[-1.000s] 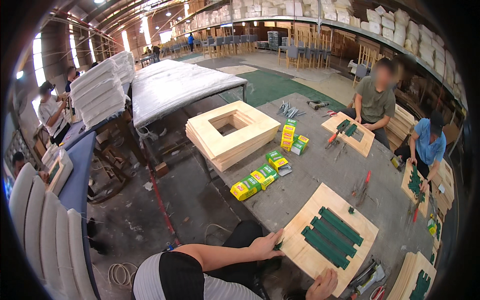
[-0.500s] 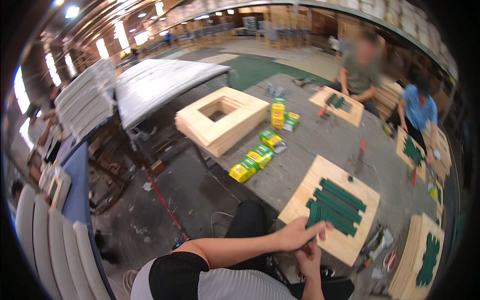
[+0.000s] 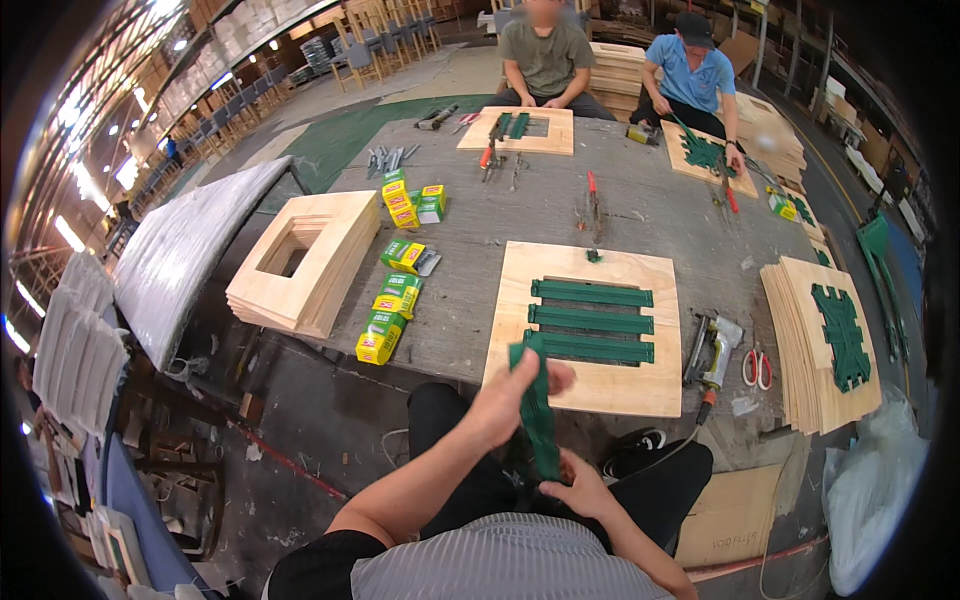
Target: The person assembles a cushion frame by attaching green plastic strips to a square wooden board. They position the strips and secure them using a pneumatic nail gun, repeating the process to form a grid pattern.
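My left hand (image 3: pixel 500 405) is closed around the upper part of a dark green webbing strap (image 3: pixel 540 425), just over the near edge of a square plywood frame (image 3: pixel 590 393). Lower down, above my lap, my right hand (image 3: pixel 583 487) grips the strap's other end. Between them the strap hangs nearly upright. Three green webbing strips (image 3: pixel 590 320) run side by side across the frame's opening, their ends on the wood. A small green scrap (image 3: pixel 593 256) lies at the frame's far edge.
Right of the frame lie a staple gun (image 3: pixel 722 352) with a hose and red-handled snips (image 3: pixel 757 370). Stacked plywood frames (image 3: pixel 835 385) stand beyond; another stack (image 3: pixel 345 245) is left, beside yellow-green boxes (image 3: pixel 382 336). Two co-workers (image 3: pixel 545 55) sit across the table.
My view has turned rightward. My hands, close together before, are now farther apart with the green strap drawn out between them; the left is higher.
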Available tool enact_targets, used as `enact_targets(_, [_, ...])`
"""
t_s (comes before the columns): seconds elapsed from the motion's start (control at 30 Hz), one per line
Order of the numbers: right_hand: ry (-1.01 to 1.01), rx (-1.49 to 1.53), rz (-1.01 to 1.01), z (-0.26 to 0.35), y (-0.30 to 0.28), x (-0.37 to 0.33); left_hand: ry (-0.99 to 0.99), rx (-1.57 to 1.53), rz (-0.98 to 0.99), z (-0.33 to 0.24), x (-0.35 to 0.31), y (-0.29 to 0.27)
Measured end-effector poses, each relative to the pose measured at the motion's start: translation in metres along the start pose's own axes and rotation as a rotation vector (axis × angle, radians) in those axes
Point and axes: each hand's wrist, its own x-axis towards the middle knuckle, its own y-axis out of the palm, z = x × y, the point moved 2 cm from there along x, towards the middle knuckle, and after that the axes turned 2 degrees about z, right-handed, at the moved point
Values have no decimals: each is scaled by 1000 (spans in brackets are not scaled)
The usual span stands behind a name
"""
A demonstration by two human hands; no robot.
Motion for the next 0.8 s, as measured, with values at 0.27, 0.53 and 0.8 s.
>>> enact_targets(0.27, [44,178,-23,35,-8,21,-46,216,-70,57,-17,-1])
enact_targets(0.53, [111,225,-125,16,7,24,-170,281,-169,54,-6,-45])
enact_targets(0.8, [158,369,-214,-4,9,35,1,765,-23,19,95,-63])
